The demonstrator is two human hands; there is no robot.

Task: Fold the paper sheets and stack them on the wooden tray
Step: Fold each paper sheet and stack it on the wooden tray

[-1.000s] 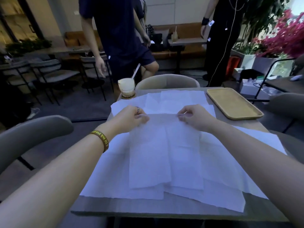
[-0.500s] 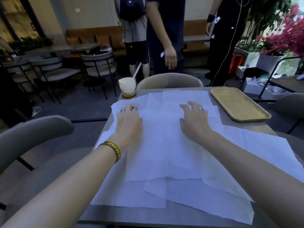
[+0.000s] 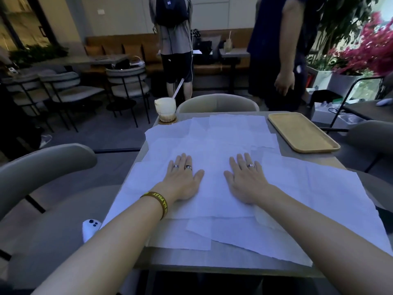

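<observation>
Several white paper sheets (image 3: 214,141) lie overlapped across the table, some hanging over its near and right edges. My left hand (image 3: 182,177) and my right hand (image 3: 246,179) rest flat, palms down and fingers spread, side by side on the topmost sheet (image 3: 212,196) at the table's middle. Neither hand holds anything. An empty wooden tray (image 3: 302,133) sits at the far right corner of the table, well beyond my right hand.
A glass with a straw (image 3: 165,109) stands on a coaster at the far left corner. Grey chairs surround the table (image 3: 225,260): one opposite (image 3: 217,103), one at left (image 3: 42,167). Two people (image 3: 174,39) stand beyond the table. A small white object (image 3: 90,228) lies at lower left.
My hands let go of the sheet's far edge, laid it flat and slid back towards me, pressing down on it. The people behind have walked to the right.
</observation>
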